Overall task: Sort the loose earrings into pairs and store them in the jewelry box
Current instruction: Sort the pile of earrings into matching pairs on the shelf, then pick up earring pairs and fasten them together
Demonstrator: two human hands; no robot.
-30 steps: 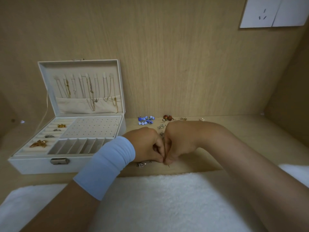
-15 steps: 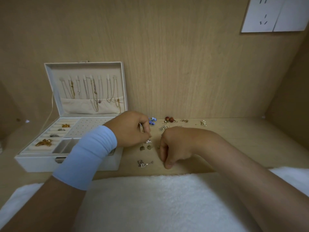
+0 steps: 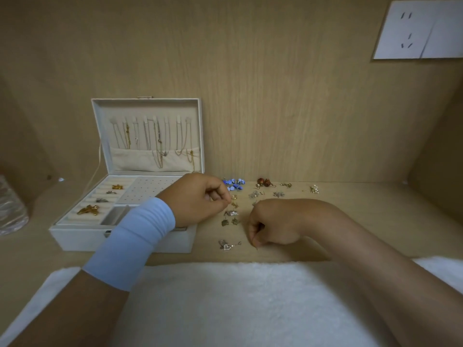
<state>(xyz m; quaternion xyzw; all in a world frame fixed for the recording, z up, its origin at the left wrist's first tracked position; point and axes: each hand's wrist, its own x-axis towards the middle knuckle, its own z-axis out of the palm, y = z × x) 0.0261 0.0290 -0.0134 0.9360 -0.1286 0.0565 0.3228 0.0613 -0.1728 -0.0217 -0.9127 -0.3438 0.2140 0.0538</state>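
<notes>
Just right of the open white jewelry box [image 3: 80, 236], above the pale wooden worktop [image 3: 375, 209], my left hand [image 3: 200, 200] keeps its grip pinched on a small gold earring [image 3: 234, 203]. The box's perforated white earring panel [image 3: 147, 190] lies immediately left, nearest this hand. My right hand [image 3: 273, 225] is curled, and I cannot tell whether it holds anything.

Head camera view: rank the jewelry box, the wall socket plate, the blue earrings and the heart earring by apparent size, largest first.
1. jewelry box
2. wall socket plate
3. blue earrings and heart earring: they look about alike, and the heart earring lies nearer the camera, so I won't rank them.
</notes>
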